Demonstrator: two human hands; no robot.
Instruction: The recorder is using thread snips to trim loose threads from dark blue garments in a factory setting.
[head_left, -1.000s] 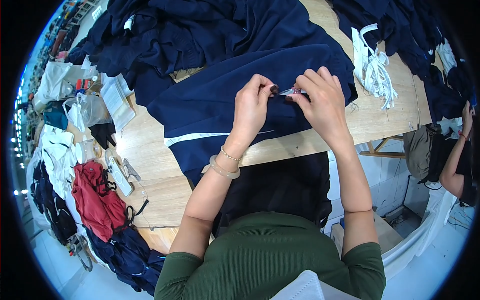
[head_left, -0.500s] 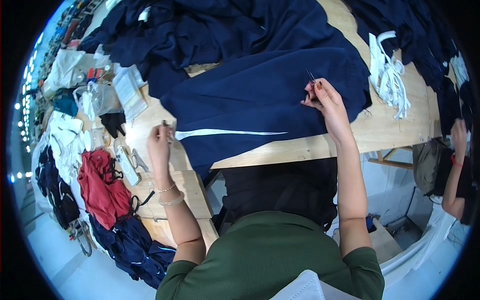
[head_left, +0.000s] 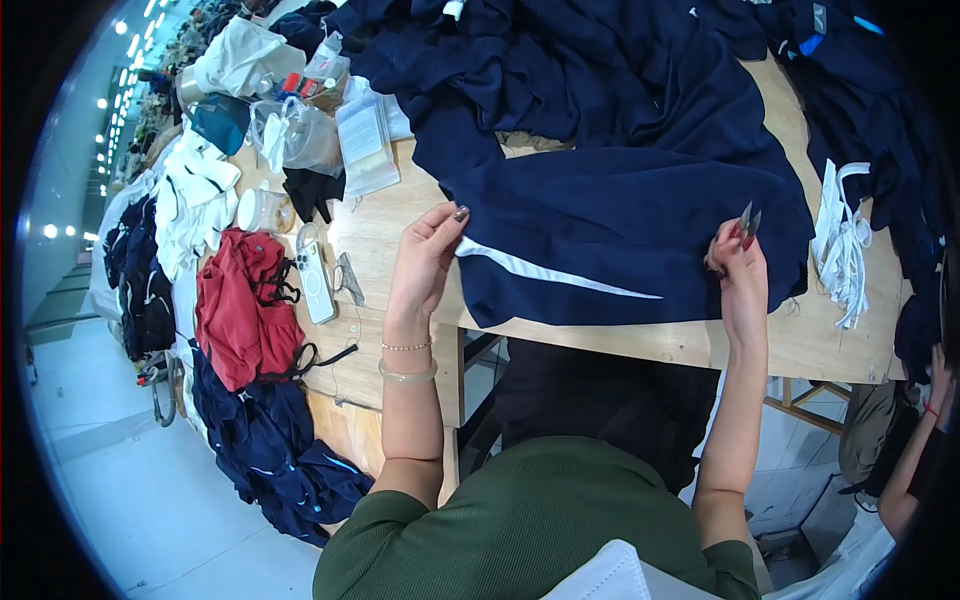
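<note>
A navy garment panel (head_left: pixel 620 220) lies across the front of the table, with a tapering white strip (head_left: pixel 550 272) running along it. At the strip's wide end, my left hand (head_left: pixel 425 260) is closed in a pinch on the garment's left edge. What lies between the fingertips is partly hidden. My right hand (head_left: pixel 742 285) is above the right part of the panel, its fingers wrapped round small thread snips (head_left: pixel 747 228). Their pointed blades face away from me, apart from the white strip.
More navy fabric (head_left: pixel 600 70) is heaped behind. White strips (head_left: pixel 843 245) lie at the right. At the left are a phone (head_left: pixel 315 280), red shorts (head_left: pixel 248 310), white clothing (head_left: pixel 195 195) and plastic bags (head_left: pixel 300 135). Another person's arm (head_left: pixel 930 410) shows at the far right.
The whole view has shifted, so the table appears farther right and lower. My left hand has come up to the garment's edge, and the white strip slants more. The snips stay in my right hand.
</note>
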